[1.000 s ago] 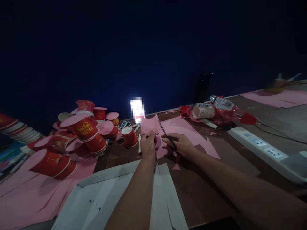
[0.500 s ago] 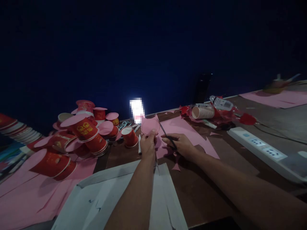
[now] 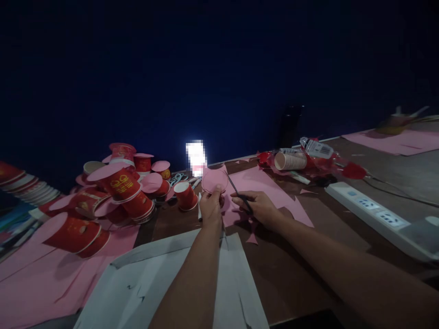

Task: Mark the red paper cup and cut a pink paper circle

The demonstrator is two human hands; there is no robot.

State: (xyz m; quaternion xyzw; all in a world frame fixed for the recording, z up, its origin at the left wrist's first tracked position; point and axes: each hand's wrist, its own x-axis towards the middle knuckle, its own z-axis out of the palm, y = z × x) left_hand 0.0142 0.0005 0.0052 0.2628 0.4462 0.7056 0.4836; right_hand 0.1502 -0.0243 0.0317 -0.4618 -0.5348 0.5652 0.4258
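Between thumb and fingers, my left hand (image 3: 211, 205) pinches a round piece of pink paper (image 3: 214, 179) with a drawn circle line near its edge. My right hand (image 3: 261, 206) is closed around dark scissors (image 3: 241, 195), whose thin blades point up and left at the right rim of the paper round. Behind and under both hands lies a large pink paper sheet (image 3: 264, 183). An upright red paper cup (image 3: 185, 195) and a white marker (image 3: 200, 208) are just left of my left hand. A pink offcut (image 3: 253, 237) lies below my right hand.
Several red paper cups (image 3: 125, 183) topped with pink rounds crowd the left. A cup stack (image 3: 30, 187) leans at far left. A white board (image 3: 164, 274) lies under my left forearm. Wrapped cups (image 3: 291, 161) and a power strip (image 3: 380, 214) are on the right.
Both hands stay almost in place. The paper round and scissors show hardly any shift, at most a slight one at the rim.
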